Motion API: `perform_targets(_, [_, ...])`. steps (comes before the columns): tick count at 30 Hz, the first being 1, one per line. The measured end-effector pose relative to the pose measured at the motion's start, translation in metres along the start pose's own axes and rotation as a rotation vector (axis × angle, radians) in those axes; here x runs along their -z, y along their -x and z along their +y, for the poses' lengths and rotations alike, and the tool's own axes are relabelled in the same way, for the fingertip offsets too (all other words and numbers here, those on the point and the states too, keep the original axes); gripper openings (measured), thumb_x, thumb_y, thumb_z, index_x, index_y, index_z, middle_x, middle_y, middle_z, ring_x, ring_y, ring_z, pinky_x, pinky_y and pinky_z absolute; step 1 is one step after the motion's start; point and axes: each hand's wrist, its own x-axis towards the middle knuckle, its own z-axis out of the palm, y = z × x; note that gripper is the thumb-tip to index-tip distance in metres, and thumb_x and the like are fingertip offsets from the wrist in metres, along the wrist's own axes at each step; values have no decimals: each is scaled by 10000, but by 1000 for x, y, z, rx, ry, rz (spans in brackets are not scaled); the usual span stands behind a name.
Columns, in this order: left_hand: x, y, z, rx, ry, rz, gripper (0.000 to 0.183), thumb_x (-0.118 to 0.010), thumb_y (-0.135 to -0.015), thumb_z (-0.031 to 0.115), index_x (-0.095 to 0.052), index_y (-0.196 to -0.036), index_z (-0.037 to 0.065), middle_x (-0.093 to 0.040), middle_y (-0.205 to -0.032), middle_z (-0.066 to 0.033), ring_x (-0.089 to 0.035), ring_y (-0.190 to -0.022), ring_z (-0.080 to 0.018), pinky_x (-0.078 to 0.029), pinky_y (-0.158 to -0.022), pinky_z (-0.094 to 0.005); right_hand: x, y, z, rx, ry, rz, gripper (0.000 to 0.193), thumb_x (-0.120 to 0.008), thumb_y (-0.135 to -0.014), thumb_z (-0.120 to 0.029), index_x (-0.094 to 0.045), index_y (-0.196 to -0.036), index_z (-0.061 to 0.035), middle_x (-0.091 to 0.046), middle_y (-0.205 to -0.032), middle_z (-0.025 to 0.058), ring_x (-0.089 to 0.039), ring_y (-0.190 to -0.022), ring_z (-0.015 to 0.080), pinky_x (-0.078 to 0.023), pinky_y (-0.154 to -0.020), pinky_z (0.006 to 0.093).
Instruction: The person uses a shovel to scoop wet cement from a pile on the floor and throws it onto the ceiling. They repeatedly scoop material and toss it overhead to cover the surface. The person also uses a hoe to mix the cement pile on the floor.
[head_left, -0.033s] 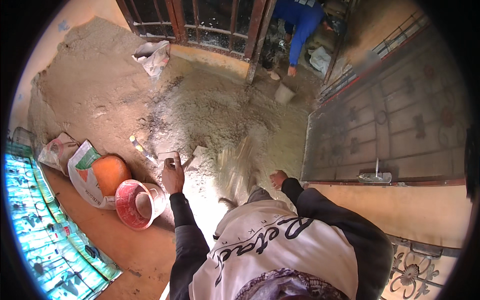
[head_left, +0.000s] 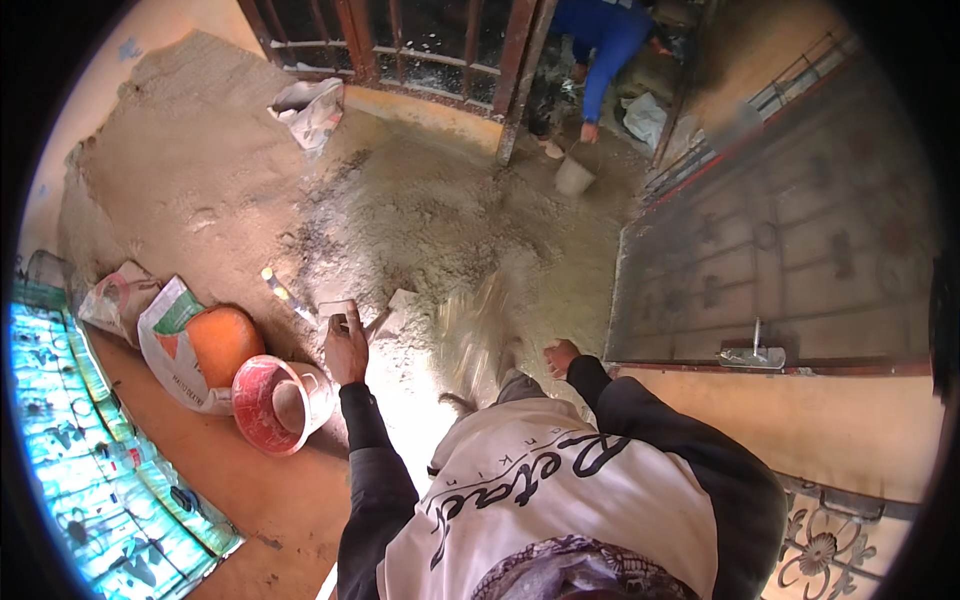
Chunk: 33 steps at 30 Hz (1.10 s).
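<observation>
Near the middle of the wet grey mortar floor, my left hand (head_left: 346,352) is closed, with a small flat grey piece (head_left: 336,309) at its fingertips. Just right of these fingers, a dark strip runs toward a flat, blade-like grey piece (head_left: 402,312); whether the hand grips either one is unclear. A yellow-and-black-handled tool (head_left: 284,290) lies on the mortar beyond and left of it. My right hand (head_left: 562,357) hovers over or rests near the mortar, fingers curled, with nothing visible in it. Between both hands are blurred pale streaks (head_left: 475,335).
Left of me sit a red basin (head_left: 268,405), an orange rounded thing (head_left: 225,342) and a white sack (head_left: 165,360). Another sack (head_left: 308,112) lies by the barred window. Far right, a co-worker in blue (head_left: 605,75) reaches to a bucket (head_left: 573,177). A metal door (head_left: 780,250) stands right.
The co-worker's bucket has shifted slightly away from me and tilted, its handle drawn up by the hand. My own hands stay nearly in place.
</observation>
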Motion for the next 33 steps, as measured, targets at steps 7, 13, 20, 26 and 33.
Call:
perform_targets(7, [-6,-10,6,96,21,27,636,-427,-919,577,-627,-851,-23,-648,-817,-245,-627,-806,-406,-460,-731,-470,48,7,32,-174,-359,-74,152,-571,-865,-210,-546,-893,-63,-540,-716,91,-504,-487,209,-416,-413,365])
perform_targets(13, [-4,-8,2,146,-28,226,640,-425,-908,586,-643,-903,-15,-657,-862,-250,-629,-865,-416,-464,-755,-478,63,6,10,-154,-151,7,226,-567,-867,-215,-547,-1006,-39,-560,-769,122,-513,-518,252,-451,-457,408])
perform_targets(20, [-36,-9,1,-368,-842,244,473,-632,-828,345,-564,-1229,103,-611,-1082,-221,-627,-857,-386,-504,-684,-463,187,-131,62,-106,-913,-1017,321,-445,-821,-352,-560,-1019,-127,-492,-697,99,-478,-574,303,-355,-472,470])
perform_targets(26, [-10,-6,-60,-72,-826,239,490,-541,-889,371,-486,-1337,181,-563,-1213,-185,-589,-972,-379,-484,-747,-501,144,-139,37,-41,-411,-262,324,-498,-826,-368,-585,-989,-102,-523,-670,91,-499,-527,264,-389,-448,429])
perform_targets(33, [-24,13,54,118,-74,425,579,-473,-942,455,-592,-928,-111,-605,-896,-324,-569,-866,-474,-439,-763,-486,206,-36,-12,75,-115,174,212,-628,-843,-225,-635,-902,-22,-604,-709,100,-582,-532,233,-498,-465,374])
